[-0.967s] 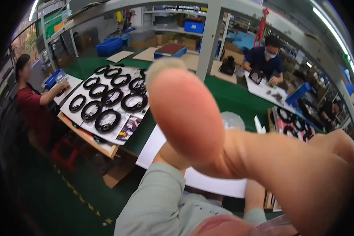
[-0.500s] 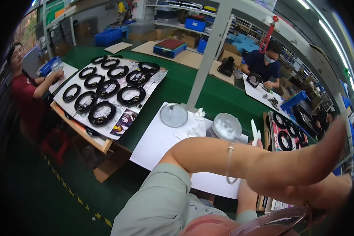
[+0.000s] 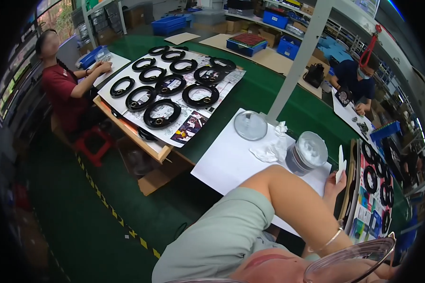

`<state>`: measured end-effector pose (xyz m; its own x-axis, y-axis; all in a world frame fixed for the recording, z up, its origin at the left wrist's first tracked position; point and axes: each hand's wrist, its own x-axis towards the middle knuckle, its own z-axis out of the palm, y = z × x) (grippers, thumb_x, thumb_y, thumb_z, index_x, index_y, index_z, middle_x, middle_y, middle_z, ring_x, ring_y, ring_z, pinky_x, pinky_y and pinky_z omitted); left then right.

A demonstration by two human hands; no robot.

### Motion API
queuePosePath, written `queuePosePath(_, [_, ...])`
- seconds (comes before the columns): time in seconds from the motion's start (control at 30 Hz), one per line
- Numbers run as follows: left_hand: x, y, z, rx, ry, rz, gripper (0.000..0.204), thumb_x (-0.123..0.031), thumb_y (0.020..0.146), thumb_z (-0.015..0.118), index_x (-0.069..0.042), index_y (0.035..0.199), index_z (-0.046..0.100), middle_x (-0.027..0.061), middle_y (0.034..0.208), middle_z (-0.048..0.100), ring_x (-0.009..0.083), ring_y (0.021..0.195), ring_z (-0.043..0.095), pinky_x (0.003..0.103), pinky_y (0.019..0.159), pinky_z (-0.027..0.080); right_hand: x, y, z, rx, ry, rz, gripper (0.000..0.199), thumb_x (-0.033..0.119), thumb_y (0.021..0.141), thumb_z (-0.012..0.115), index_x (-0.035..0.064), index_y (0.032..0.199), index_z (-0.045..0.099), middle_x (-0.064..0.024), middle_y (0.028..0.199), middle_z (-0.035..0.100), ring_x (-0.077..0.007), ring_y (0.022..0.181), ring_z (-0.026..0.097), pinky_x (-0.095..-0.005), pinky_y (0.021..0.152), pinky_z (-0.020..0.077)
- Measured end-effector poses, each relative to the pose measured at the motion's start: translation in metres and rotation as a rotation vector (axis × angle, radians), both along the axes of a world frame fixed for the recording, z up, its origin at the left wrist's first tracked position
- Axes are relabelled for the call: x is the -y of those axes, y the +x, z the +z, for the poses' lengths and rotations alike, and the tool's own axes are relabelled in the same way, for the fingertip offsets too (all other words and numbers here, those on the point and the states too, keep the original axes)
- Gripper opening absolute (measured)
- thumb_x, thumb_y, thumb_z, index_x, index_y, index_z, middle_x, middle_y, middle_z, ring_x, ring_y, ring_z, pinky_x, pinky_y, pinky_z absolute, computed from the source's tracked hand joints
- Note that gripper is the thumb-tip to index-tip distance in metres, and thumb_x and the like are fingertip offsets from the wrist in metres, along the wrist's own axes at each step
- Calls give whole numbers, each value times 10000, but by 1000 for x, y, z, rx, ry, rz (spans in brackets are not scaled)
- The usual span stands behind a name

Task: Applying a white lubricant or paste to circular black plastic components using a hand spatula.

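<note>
At the right edge of the white sheet (image 3: 217,162), my right hand (image 3: 334,185) has its fingers closed round a narrow, flat white strip (image 3: 341,162), shaped like a spatula and held upright. Left of that hand stands an open tub (image 3: 307,153) with whitish, paste-like stuff in it. Its round, clear lid (image 3: 250,126) lies at the far end of the sheet. Crumpled white tissue (image 3: 269,152) sits between lid and tub. My left forearm (image 3: 307,205), with a bracelet, crosses toward the lower right; the rim of a pair of glasses covers most of my left hand, and its fingers are hidden.
Several black rings (image 3: 162,113) lie on a printed board (image 3: 208,101) to the left, others on a stack (image 3: 363,207) at the right. A grey post (image 3: 297,61) rises behind the sheet. One co-worker (image 3: 63,89) sits at far left, another (image 3: 356,80) at far right.
My left hand has dropped from its raised place near the camera toward the lower right. The view has swung left, shifting the scene rightward. My right hand still holds the white strip.
</note>
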<state>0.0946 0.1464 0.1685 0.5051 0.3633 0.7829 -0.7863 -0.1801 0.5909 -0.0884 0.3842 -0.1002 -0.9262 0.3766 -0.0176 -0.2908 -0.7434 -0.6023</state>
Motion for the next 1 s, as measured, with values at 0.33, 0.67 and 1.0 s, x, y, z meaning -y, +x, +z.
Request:
queuePosePath(0.33, [-12,-9,-41,284,-478,275,673,-632,840,346,-28,855,640,90,791,656,171,718,620,262,664,476,-8,-8,-7,4,45,-84,211,199,846,538,47,993,545,-63,794,603,-155,634,596,-234,511,506])
queuePosePath(0.67, [-29,-14,-75,-192,-244,931,722,-635,858,275,-34,1203,477,98,1233,492,212,1016,542,363,867,421,15,1,7,45,17,-63,178,171,841,537,36,955,556,-62,731,601,-155,610,595,-232,517,523])
queuePosePath(1.0, [-8,6,-39,88,-261,65,1058,-826,693,177,81,1138,490,185,1092,574,267,1001,551,331,892,407,7,-6,2,39,12,-69,231,174,819,558,28,997,540,-65,787,600,-167,634,592,-248,523,512])
